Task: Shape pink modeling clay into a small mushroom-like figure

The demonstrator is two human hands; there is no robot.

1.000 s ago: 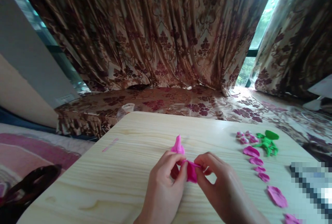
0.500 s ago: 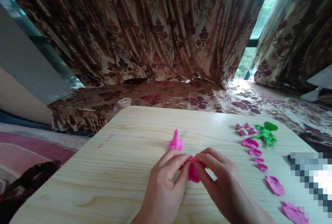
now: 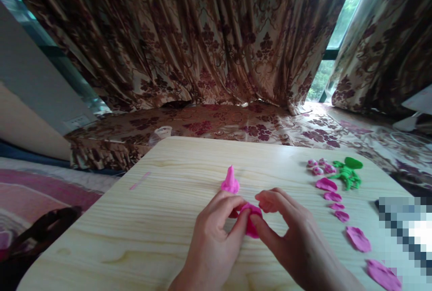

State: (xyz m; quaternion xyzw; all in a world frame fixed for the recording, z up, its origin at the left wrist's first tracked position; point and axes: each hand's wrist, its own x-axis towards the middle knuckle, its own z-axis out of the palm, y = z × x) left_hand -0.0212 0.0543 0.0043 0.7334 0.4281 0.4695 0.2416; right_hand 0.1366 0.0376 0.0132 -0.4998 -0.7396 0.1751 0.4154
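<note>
A small piece of bright pink modelling clay (image 3: 252,227) is between my two hands, just above the table. My left hand (image 3: 218,230) pinches its left edge between thumb and fingers. On the clay's right side rests the thumb of my right hand (image 3: 286,228), while that hand's fingers are lifted apart from it. Part of the clay is hidden behind the thumbs. Just beyond my left hand stands a pink clay cone (image 3: 230,181) with a wide, frilled base.
Along the right side lie several flat pink clay petals (image 3: 358,239), a cluster of pink-and-white clay balls (image 3: 317,170) and green clay pieces (image 3: 349,176). A pink strip (image 3: 140,181) lies on the left of the wooden table (image 3: 111,232). Behind it sits a clear plastic container (image 3: 161,133).
My right index finger has come away from the clay, leaving the thumb on it. The clay's upper part looks wider and more spread. The left hand keeps its pinch.
</note>
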